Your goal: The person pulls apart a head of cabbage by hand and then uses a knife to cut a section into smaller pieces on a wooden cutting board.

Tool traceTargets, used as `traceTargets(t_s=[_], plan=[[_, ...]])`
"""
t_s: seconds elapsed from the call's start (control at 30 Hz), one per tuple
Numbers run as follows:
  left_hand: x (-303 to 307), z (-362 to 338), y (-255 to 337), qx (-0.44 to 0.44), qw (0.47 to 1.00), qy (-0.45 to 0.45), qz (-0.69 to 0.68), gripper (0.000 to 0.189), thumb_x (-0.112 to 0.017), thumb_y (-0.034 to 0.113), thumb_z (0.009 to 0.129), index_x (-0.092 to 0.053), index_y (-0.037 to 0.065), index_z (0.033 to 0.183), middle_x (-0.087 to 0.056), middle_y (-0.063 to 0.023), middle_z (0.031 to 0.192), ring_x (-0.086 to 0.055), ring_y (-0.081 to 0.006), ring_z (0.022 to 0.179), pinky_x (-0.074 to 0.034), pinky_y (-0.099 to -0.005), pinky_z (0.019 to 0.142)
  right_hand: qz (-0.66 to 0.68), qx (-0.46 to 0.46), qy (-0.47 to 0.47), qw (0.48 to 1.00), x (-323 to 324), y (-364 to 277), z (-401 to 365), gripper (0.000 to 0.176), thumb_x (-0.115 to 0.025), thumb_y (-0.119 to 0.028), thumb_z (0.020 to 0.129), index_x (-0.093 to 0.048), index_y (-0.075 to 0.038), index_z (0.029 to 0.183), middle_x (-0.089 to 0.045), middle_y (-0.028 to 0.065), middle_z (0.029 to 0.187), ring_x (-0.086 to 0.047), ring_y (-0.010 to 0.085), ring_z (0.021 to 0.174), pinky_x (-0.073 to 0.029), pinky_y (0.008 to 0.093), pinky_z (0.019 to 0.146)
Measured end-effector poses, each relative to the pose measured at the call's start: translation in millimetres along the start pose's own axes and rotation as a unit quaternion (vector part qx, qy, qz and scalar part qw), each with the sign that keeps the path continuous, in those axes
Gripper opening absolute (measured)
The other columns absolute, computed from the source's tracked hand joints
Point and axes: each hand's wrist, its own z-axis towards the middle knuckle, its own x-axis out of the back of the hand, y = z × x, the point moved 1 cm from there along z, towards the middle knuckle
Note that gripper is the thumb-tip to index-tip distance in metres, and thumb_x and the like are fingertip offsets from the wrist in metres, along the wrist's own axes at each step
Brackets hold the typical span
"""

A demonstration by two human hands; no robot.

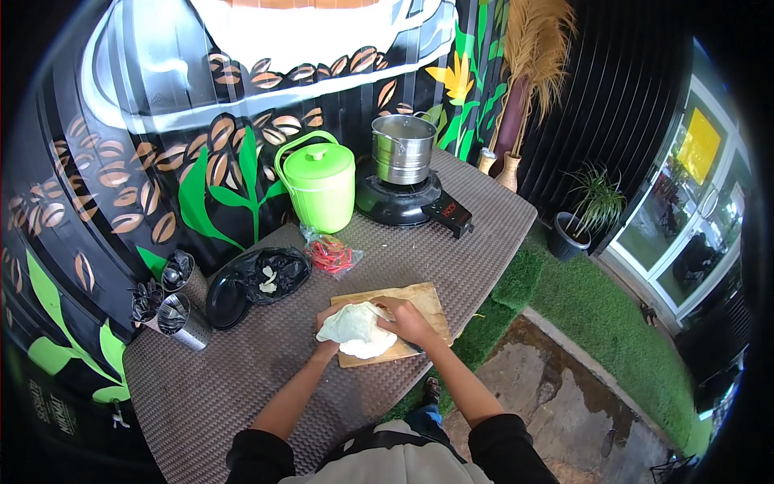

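Observation:
A pale green-white cabbage (357, 327) with loose outer leaves sits over the wooden cutting board (423, 302) near the table's front edge. My left hand (326, 345) grips its left side, the fingers partly hidden behind the leaves. My right hand (401, 316) is closed around the upper right side, with the thumb near the front. Close to my right wrist, a small dark object lies at the board's edge, too covered to identify. Beyond the board is a clear plastic bag of red chillies (330, 254). A black plastic bag (286, 262) holds pale leaf scraps.
On the brown woven-pattern table (242, 379), metal cutlery holders (185, 323) stand at left beside a black plate (228, 298). Behind are a lidded green bucket (321, 185) and a metal pot (401, 153) on a black portable stove (395, 202). The table edge drops off at right.

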Motion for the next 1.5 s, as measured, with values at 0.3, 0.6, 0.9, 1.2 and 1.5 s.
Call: traceTargets(t_s=[0.3,0.6,0.9,1.2,1.5], plan=[[3.6,0.4,-1.0,0.007,1.000,-0.015,0.027,0.026,-0.064,0.014,0.085,-0.065,-0.002,0.105,-0.068,-0.0103,0.098,-0.065,-0.0145,0.088,-0.054,-0.0290,0.078,0.141,0.021,0.103,0.984,-22.7,24.1,8.4,0.035,-0.063,-0.005,0.079,-0.060,0.002,0.113,-0.066,0.0139,0.103,-0.064,0.0238,0.093,-0.051,0.0334,0.080],[5.6,12.1,-8.0,0.083,0.995,-0.005,-0.047,0.026,-0.065,0.012,0.082,-0.067,-0.002,0.104,-0.067,-0.0137,0.103,-0.065,-0.0182,0.092,-0.053,-0.0313,0.082,0.146,-0.095,0.087,0.981,-20.8,10.4,7.9,0.030,-0.062,-0.005,0.082,-0.061,0.004,0.111,-0.067,0.0150,0.101,-0.064,0.0192,0.088,-0.051,0.0306,0.077],[10.6,23.2,45.4,0.032,0.989,-0.121,0.083,0.034,-0.064,0.006,0.078,-0.066,0.001,0.111,-0.064,-0.0147,0.115,-0.063,-0.0195,0.101,-0.050,-0.0300,0.088,0.075,0.050,0.188,0.978,-17.2,-5.3,-9.8,0.033,-0.062,-0.004,0.081,-0.060,-0.001,0.113,-0.064,0.0167,0.105,-0.062,0.0316,0.098,-0.049,0.0367,0.085],[3.1,38.8,78.6,0.031,0.974,-0.199,0.103,0.060,-0.071,0.006,0.074,-0.050,0.004,0.130,-0.064,-0.0155,0.115,-0.062,-0.0201,0.104,-0.049,-0.0305,0.089,0.056,0.128,0.101,0.985,6.3,-14.8,4.1,0.032,-0.059,0.000,0.081,-0.059,-0.002,0.113,-0.064,0.0165,0.103,-0.062,0.0323,0.096,-0.049,0.0391,0.085],[-18.6,40.7,93.9,0.016,0.963,-0.241,0.121,0.094,-0.078,0.019,0.070,-0.023,0.009,0.145,-0.047,-0.0221,0.135,-0.047,-0.0351,0.125,-0.040,-0.0394,0.101,0.045,0.117,0.053,0.991,17.5,-4.6,7.5,0.041,-0.061,0.008,0.071,-0.058,0.001,0.111,-0.064,0.0161,0.108,-0.063,0.0301,0.097,-0.050,0.0368,0.085]])
